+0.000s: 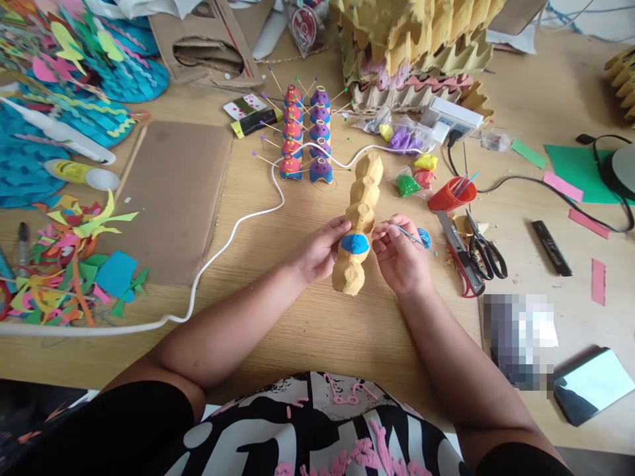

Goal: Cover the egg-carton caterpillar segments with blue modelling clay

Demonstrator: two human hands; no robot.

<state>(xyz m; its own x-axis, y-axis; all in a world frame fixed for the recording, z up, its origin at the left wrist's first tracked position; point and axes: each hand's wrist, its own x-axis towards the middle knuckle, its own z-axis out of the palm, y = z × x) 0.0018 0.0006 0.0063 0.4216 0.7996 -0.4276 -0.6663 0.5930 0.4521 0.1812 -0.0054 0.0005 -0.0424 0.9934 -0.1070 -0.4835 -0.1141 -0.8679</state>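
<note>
My left hand grips a yellow egg-carton strip by its left edge. The strip is a row of several cups, tilted with its far end to the right. One cup near my hand carries a patch of blue clay; the other cups are bare. Beside the strip's right edge, my right hand pinches a thin bluish stick between thumb and fingers. Just behind that hand lies a blue lump, partly covered by the stick.
Two rows of painted carton figures stand beyond the strip. A white cable crosses the table. To the right are an orange cup, a cutter, scissors and a phone. Paper scraps and cardboard lie left.
</note>
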